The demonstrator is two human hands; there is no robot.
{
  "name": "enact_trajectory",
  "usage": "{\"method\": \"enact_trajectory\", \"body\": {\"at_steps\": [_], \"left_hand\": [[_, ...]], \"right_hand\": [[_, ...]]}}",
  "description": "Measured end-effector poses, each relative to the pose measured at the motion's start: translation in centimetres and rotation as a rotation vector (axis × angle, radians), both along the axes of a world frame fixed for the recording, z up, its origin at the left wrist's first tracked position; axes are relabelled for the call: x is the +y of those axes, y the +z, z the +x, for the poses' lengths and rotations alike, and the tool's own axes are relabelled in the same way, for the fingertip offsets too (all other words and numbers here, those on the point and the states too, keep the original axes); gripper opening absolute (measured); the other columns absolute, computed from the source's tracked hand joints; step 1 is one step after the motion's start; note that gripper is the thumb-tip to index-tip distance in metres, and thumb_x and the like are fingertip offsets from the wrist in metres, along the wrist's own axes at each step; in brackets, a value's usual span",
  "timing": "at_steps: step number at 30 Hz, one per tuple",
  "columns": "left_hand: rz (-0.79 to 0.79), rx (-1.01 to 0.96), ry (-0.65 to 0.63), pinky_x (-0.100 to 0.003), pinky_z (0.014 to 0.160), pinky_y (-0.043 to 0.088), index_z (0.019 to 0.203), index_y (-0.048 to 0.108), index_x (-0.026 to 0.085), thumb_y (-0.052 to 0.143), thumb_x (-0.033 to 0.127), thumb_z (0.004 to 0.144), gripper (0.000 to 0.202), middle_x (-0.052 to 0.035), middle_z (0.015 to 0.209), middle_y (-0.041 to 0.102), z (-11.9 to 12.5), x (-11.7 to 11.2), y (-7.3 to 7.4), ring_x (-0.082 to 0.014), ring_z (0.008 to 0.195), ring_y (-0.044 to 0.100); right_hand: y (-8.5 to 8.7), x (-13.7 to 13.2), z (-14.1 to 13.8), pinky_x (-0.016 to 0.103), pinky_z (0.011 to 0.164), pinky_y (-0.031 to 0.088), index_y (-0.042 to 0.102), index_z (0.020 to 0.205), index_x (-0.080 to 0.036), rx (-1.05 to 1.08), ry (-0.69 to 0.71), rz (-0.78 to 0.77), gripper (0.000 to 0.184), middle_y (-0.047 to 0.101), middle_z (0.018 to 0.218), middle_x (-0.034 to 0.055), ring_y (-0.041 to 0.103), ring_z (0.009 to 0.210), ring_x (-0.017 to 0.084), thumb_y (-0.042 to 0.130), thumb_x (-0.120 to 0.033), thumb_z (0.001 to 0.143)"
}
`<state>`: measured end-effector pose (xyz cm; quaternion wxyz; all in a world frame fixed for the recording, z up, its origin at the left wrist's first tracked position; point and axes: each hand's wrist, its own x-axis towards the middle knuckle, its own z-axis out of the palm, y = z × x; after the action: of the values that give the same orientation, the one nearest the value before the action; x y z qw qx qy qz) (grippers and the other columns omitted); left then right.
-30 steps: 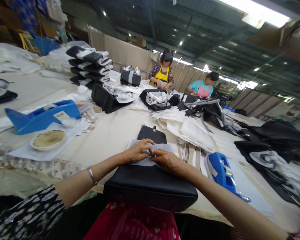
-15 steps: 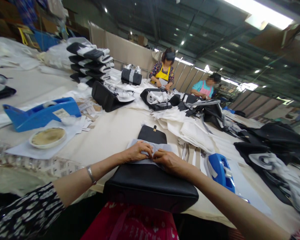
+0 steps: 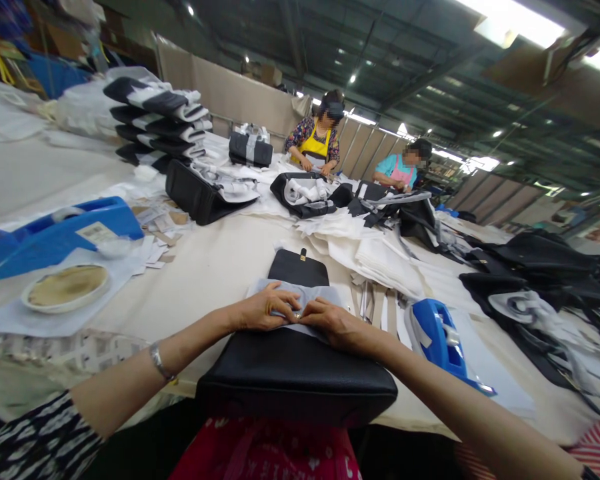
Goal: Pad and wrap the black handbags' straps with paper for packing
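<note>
A black handbag (image 3: 300,373) lies at the table's front edge, against my red apron. Its flap (image 3: 299,268), with a small gold-coloured clasp tab, points away from me. Pale grey tissue paper (image 3: 266,285) is spread across the bag between flap and body. My left hand (image 3: 263,308) has bent fingers pressed on the paper, closed at its edge. Beside it, my right hand (image 3: 336,323) pinches the paper, fingertips nearly meeting the left ones. A tiny gold-coloured metal piece (image 3: 297,316) shows between the fingertips; the rest of it is hidden.
Blue tape dispensers stand left (image 3: 60,233) and right (image 3: 439,339). A shallow dish (image 3: 66,288) of tan paste sits at left. White sheets (image 3: 380,257) and black bags (image 3: 200,193) lie farther back. Two people (image 3: 317,143) work across the table.
The view has shifted slightly, so the table things sit further left. My fingers have shifted a little on the tissue paper, and the small gold-coloured piece now shows between them.
</note>
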<state>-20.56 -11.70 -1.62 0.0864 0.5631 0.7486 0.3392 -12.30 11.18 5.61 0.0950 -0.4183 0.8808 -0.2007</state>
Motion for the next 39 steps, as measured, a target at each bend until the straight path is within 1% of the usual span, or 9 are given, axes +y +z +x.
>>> {"method": "enact_trajectory", "body": {"at_steps": [4, 6, 11, 14, 19, 25, 31, 35, 39], "left_hand": [[-0.019, -0.021, 0.014, -0.06, 0.115, 0.008, 0.1, 0.073, 0.027, 0.062, 0.014, 0.087, 0.022, -0.006, 0.126, 0.065, 0.2, 0.0, 0.3, -0.0292, 0.132, 0.048], [-0.021, -0.044, 0.02, -0.06, 0.115, 0.008, 0.102, 0.072, 0.028, 0.062, 0.015, 0.087, 0.023, -0.0052, 0.125, 0.065, 0.4, -0.1, 0.4, -0.0289, 0.132, 0.047], [-0.01, -0.078, 0.033, -0.059, 0.114, 0.007, 0.099, 0.071, 0.027, 0.064, 0.016, 0.085, 0.019, -0.0048, 0.121, 0.067, 0.6, -0.1, 0.9, -0.0287, 0.133, 0.046], [-0.018, -0.091, 0.035, -0.058, 0.114, 0.008, 0.098, 0.071, 0.026, 0.065, 0.017, 0.085, 0.018, -0.0041, 0.119, 0.067, 0.7, -0.1, 1.2, -0.0282, 0.132, 0.047], [0.014, -0.059, 0.033, -0.053, 0.113, 0.013, 0.096, 0.071, 0.026, 0.068, 0.017, 0.082, 0.017, -0.0035, 0.116, 0.068, 0.8, 0.1, 1.5, -0.0271, 0.128, 0.05], [0.105, 0.024, -0.001, -0.042, 0.106, 0.031, 0.092, 0.071, 0.023, 0.068, 0.018, 0.083, 0.011, -0.0046, 0.109, 0.069, 0.8, 0.4, 1.7, -0.0228, 0.11, 0.058], [0.143, 0.006, -0.101, -0.034, 0.098, 0.046, 0.1, 0.071, 0.018, 0.057, 0.017, 0.089, 0.018, -0.0123, 0.112, 0.068, 0.6, 0.2, 1.9, -0.0221, 0.109, 0.06], [0.035, 0.02, -0.135, -0.032, 0.1, 0.046, 0.11, 0.07, 0.021, 0.052, 0.014, 0.091, 0.027, -0.0114, 0.122, 0.066, 0.5, -0.3, 2.6, -0.0221, 0.116, 0.059], [-0.084, 0.064, -0.135, -0.031, 0.101, 0.046, 0.116, 0.068, 0.023, 0.052, 0.009, 0.089, 0.034, -0.01, 0.13, 0.063, 0.7, -0.4, 3.5, -0.0229, 0.119, 0.06]], "right_hand": [[0.1, 0.6, -2.4, 0.031, 0.096, 0.044, 0.07, 0.111, -0.017, -0.184, -0.014, -0.074, 0.035, 0.065, 0.112, 0.0082, 0.059, 0.104, 0.018, 0.051, -0.001, 0.086], [0.1, 0.9, -4.8, 0.027, 0.091, 0.047, 0.071, 0.107, -0.017, -0.196, -0.152, -0.103, 0.03, 0.067, 0.107, 0.0062, 0.062, 0.099, 0.017, 0.052, -0.005, 0.086], [-1.1, 0.6, -12.4, 0.026, 0.092, 0.047, 0.065, 0.118, -0.015, -0.095, -0.649, 0.194, 0.035, 0.066, 0.117, 0.007, 0.062, 0.106, 0.017, 0.052, -0.003, 0.087], [-2.5, 0.0, -16.1, 0.037, 0.091, 0.051, 0.063, 0.115, -0.013, -0.114, -0.766, 0.321, 0.023, 0.064, 0.115, 0.0096, 0.062, 0.104, 0.021, 0.058, -0.016, 0.093], [-4.5, -1.0, -19.1, 0.046, 0.095, 0.05, 0.058, 0.122, -0.015, -0.108, -0.911, 0.463, 0.032, 0.057, 0.126, 0.0106, 0.058, 0.111, 0.024, 0.058, -0.033, 0.096], [-3.8, -1.3, -20.2, 0.045, 0.092, 0.051, 0.059, 0.118, -0.014, -0.091, -0.913, 0.49, 0.031, 0.058, 0.122, 0.01, 0.059, 0.108, 0.023, 0.061, -0.033, 0.094], [1.2, 0.2, -19.7, 0.029, 0.071, 0.052, 0.065, 0.1, -0.011, -0.031, -0.798, 0.338, 0.019, 0.065, 0.093, 0.0028, 0.062, 0.08, 0.016, 0.064, -0.028, 0.091], [4.3, 0.1, -17.2, 0.02, 0.06, 0.04, 0.07, 0.088, -0.012, 0.067, -0.707, 0.24, 0.012, 0.063, 0.074, -0.0017, 0.059, 0.071, 0.013, 0.07, -0.023, 0.082], [4.9, -1.6, -12.2, 0.024, 0.058, 0.034, 0.07, 0.082, -0.014, 0.217, -0.648, 0.196, 0.015, 0.063, 0.073, 0.0022, 0.057, 0.07, 0.016, 0.067, -0.028, 0.083]]}}
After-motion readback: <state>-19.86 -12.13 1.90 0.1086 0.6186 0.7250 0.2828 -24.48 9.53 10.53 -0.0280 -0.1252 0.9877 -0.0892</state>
